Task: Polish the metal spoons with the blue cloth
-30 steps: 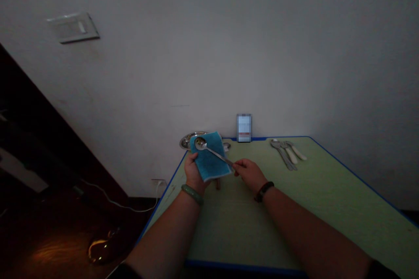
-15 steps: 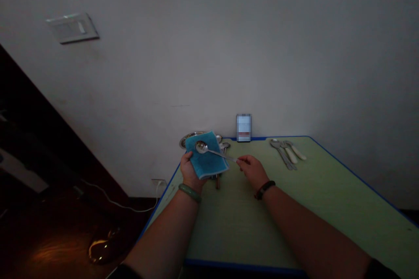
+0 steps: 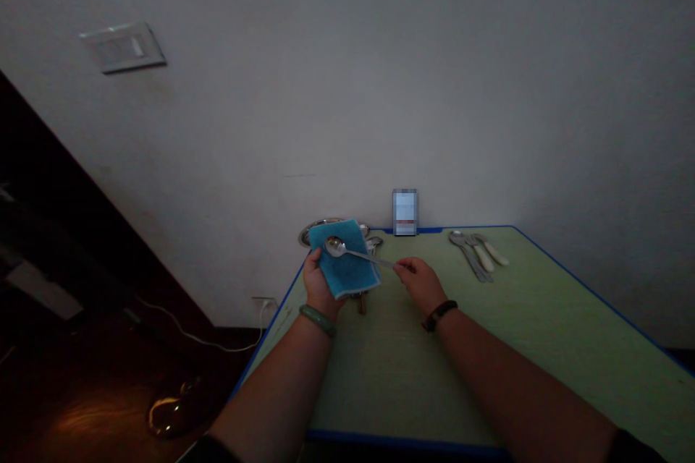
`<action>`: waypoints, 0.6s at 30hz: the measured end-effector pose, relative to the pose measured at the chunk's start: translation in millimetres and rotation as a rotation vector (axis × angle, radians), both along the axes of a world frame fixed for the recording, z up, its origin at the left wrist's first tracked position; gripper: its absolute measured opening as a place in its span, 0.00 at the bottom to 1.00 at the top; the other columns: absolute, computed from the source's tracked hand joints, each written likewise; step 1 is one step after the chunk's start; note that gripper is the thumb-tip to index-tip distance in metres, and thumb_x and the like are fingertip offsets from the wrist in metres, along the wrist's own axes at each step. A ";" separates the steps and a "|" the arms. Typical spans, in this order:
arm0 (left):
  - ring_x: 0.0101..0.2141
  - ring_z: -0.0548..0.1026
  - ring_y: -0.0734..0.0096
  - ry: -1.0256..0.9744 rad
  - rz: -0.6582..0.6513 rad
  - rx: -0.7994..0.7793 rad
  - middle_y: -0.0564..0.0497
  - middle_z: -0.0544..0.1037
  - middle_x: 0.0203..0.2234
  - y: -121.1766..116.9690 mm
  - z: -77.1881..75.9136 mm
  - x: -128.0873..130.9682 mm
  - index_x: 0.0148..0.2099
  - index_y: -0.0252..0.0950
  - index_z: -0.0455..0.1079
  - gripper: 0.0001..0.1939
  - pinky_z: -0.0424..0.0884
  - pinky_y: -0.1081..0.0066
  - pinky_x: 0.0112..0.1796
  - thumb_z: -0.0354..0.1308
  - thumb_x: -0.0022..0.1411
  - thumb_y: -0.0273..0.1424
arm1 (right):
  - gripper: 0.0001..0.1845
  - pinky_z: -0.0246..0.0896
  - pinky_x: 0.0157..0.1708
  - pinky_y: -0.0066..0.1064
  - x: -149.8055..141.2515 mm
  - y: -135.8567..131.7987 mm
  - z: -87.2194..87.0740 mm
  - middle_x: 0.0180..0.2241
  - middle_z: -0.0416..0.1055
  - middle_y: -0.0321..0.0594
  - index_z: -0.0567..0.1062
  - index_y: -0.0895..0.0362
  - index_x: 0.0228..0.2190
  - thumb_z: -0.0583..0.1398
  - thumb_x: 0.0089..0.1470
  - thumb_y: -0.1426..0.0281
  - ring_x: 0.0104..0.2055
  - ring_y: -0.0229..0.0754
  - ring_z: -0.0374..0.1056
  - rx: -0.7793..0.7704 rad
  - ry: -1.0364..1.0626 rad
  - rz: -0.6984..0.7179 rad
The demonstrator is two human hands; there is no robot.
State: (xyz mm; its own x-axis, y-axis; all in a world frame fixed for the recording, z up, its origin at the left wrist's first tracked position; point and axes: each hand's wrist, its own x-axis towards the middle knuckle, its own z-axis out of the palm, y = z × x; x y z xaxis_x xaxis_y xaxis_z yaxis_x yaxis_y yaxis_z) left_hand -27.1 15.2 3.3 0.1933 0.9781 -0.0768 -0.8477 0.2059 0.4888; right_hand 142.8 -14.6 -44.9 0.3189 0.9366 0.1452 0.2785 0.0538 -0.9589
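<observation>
My left hand (image 3: 319,282) supports a folded blue cloth (image 3: 347,271) from beneath, its thumb at the cloth's left edge and the other fingers hidden. A metal spoon (image 3: 334,246) lies across the front of the cloth, bowl to the left. The tip of its handle is pinched by my right hand (image 3: 417,278), just right of the cloth. Behind the cloth, partly covered, are a round metal plate (image 3: 304,234) and some more cutlery (image 3: 374,241). A brown handle (image 3: 362,304) sticks out below the cloth.
On the right of the green table (image 3: 413,376) lies a group of cutlery (image 3: 472,253), some with pale handles. A phone (image 3: 405,213) leans upright against the wall at the table's back edge. A white cable (image 3: 211,343) hangs at left from a wall socket.
The cloth and my left hand have shifted very slightly to the right. Both hands keep the same hold, and the spoon still lies against the cloth.
</observation>
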 end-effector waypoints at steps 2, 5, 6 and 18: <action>0.38 0.74 0.52 0.017 0.012 -0.019 0.44 0.78 0.29 -0.4 -0.3 0.1 0.42 0.32 0.70 0.20 0.64 0.53 0.44 0.48 0.49 0.35 | 0.16 0.56 0.28 0.28 -0.8 0.2 -0.8 0.26 0.68 0.38 0.71 0.59 0.30 0.56 0.44 0.59 0.28 0.37 0.63 -0.036 -0.016 0.042; 0.37 0.74 0.52 0.024 0.025 -0.036 0.44 0.78 0.27 -0.7 -0.2 0.9 0.39 0.31 0.71 0.19 0.64 0.54 0.44 0.48 0.47 0.33 | 0.15 0.56 0.28 0.28 -3.1 -2.0 2.1 0.24 0.69 0.38 0.70 0.59 0.30 0.56 0.44 0.60 0.27 0.37 0.64 -0.075 -0.042 0.105; 0.37 0.75 0.53 0.023 0.024 -0.040 0.44 0.78 0.27 -0.9 -0.1 1.2 0.38 0.31 0.71 0.18 0.65 0.54 0.44 0.47 0.47 0.33 | 0.15 0.56 0.28 0.28 -4.0 -3.2 3.8 0.24 0.69 0.38 0.70 0.59 0.30 0.56 0.45 0.60 0.27 0.37 0.65 -0.081 -0.055 0.120; 0.30 0.75 0.53 0.053 -0.189 -0.015 0.42 0.78 0.26 -3.5 -5.9 3.2 0.35 0.29 0.72 0.19 0.67 0.54 0.40 0.48 0.46 0.35 | 0.12 0.57 0.31 0.29 -7.9 -9.6 10.7 0.24 0.72 0.39 0.68 0.58 0.24 0.55 0.46 0.60 0.29 0.38 0.68 -0.078 -0.145 0.127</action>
State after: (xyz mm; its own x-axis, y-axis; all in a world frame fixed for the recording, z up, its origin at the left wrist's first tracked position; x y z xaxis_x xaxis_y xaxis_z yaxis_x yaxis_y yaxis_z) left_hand -23.9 11.7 -2.6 0.3686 0.9236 -0.1058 -0.7663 0.3663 0.5278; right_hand 134.9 -24.2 -34.1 0.1790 0.9781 0.1065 0.4098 0.0243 -0.9119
